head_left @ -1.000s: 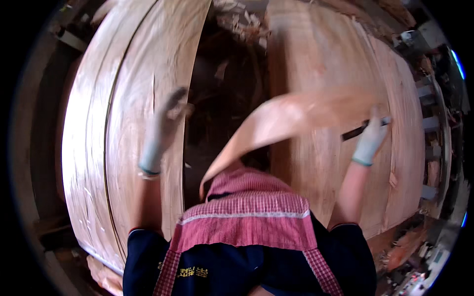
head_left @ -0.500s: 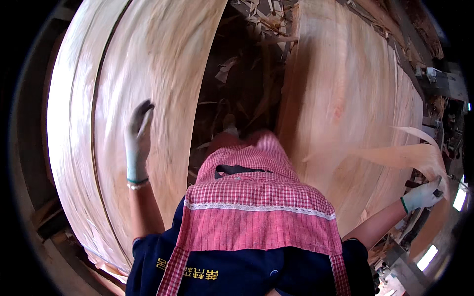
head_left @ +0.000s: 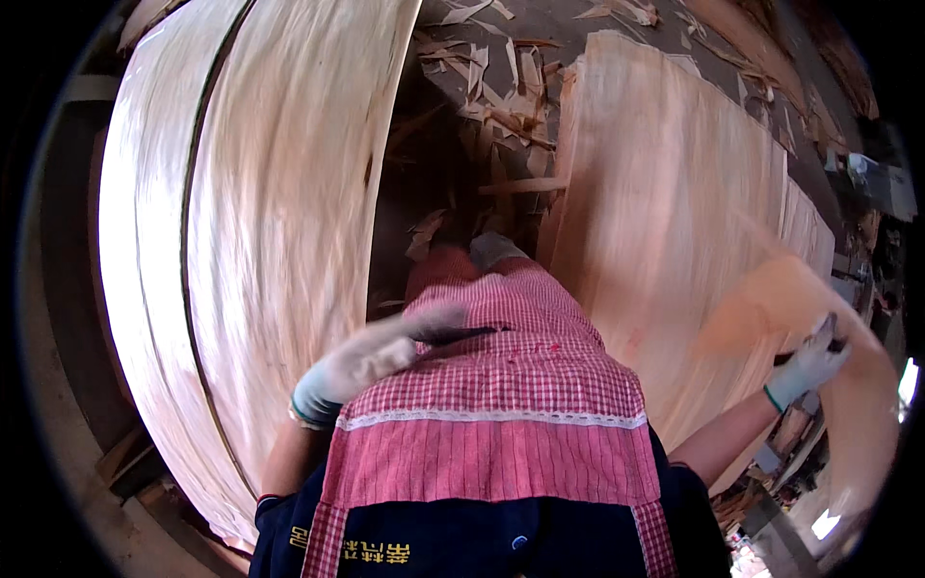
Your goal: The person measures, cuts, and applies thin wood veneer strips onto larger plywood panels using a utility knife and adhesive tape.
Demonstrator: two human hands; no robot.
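My left hand, in a pale glove, is smeared by motion over the red checked apron, at the dark opening of its pocket; its fingers are unclear. My right hand, also gloved, is out at the right, closed on a curling, blurred strip of thin wood veneer and on a dark tool, mostly hidden by the hand. The veneer strip arches over the stack of wide veneer sheets on my right. On my left lie more pale sheets, split by a long dark gap.
Between the two stacks is a dark floor with my feet below and many wood shavings, which continue beyond the right stack. Dark beams and clutter line the right rim, with bright light spots behind.
My left hand has come from the left sheets inward and down to the apron. My right hand moved out to the right with the strip, now rising slightly. More shaving-strewn floor shows.
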